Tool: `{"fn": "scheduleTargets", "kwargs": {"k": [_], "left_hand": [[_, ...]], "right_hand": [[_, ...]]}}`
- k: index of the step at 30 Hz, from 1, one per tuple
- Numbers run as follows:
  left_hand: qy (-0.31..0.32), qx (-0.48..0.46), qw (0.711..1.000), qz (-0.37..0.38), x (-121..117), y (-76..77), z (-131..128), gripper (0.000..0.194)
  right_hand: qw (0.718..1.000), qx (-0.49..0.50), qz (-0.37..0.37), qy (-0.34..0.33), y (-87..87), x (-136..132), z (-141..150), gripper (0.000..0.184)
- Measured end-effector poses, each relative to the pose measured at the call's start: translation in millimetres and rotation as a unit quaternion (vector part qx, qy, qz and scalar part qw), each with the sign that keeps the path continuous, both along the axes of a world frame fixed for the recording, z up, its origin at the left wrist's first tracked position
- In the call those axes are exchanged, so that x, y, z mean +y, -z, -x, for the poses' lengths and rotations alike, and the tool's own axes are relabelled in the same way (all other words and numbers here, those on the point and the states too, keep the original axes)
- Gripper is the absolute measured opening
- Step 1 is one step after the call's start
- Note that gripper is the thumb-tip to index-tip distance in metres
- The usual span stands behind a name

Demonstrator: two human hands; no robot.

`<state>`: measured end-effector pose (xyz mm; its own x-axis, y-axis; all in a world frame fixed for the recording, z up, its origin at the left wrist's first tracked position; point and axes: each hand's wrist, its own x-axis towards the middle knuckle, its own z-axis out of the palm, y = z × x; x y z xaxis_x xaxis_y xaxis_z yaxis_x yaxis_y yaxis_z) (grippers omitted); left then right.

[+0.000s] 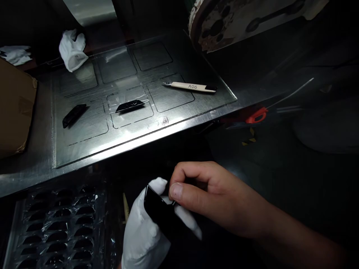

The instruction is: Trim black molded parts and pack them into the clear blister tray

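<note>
Below the metal bench [42, 142]: my 2 hands, close together near the centre of the view.
Left hand [146, 228]: covered by a white glove [134, 243]; I grasp the glossy black part [158, 209] with it, fingers showing on both sides of the piece.
Right hand [213, 198]: bare; I bring the tips of thumb and forefinger together at the part's right edge. Whether they pinch anything, I cannot tell.
Black part: tilted in my gloved hand, its lower end lost in shadow.
Clear sheet [81, 149]: flat on the bench, showing 6 rounded outlines in 2 rows.
Loose parts: 2 dark pieces on the sheet, 1 at left [74, 116] and 1 nearer the middle [130, 106], the latter with clear film around it.
Knife [192, 86]: cream handle marked A06, black end to the right, blade pointing left.
Tray [11, 235]: at lower left, holding dark curved pieces in 3 columns.
Bench, left: a cardboard box [17, 108]; beyond it, a crumpled white glove [73, 50].
Beyond the bench's front edge, right: a red handle [256, 116].
</note>
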<state>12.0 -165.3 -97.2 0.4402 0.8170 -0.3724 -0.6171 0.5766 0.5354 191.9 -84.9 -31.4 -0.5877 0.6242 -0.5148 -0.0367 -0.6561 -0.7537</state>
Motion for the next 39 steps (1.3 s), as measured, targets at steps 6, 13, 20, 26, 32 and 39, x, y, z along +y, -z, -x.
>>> {"fn": "scheduleTargets", "kwargs": {"k": [6, 13, 20, 26, 32, 39], "left_hand": [[-0.097, -0.004, 0.994, -0.057, -4.3, -10.9, -14.0, 0.048], [-0.114, 0.0, 0.991, -0.072, -0.4, -14.8, -13.1, 0.048], [-0.106, 0.046, 0.988, -0.098, -5.2, -15.2, -9.0, 0.067], [-0.104, 0.019, 0.992, -0.072, -3.6, -16.4, -6.7, 0.064], [-0.11, 0.032, 0.993, 0.036, 2.6, -5.3, -10.4, 0.068], [-0.165, -0.03, 0.986, -0.001, 0.7, 6.1, -6.1, 0.048]], "right_hand": [[0.999, -0.004, -0.029, -0.013, 1.9, 1.1, -0.8, 0.018], [0.999, 0.006, -0.04, 0.015, 12.0, -4.2, 7.9, 0.03], [0.993, -0.073, -0.094, 0.023, 18.5, -6.4, 12.4, 0.033], [0.991, -0.084, -0.099, 0.028, 23.5, -8.2, 15.7, 0.035], [0.963, -0.065, -0.258, 0.042, 19.5, 1.0, 8.9, 0.014], [0.876, -0.057, -0.472, -0.082, 11.3, 12.8, -0.4, 0.019]]}}
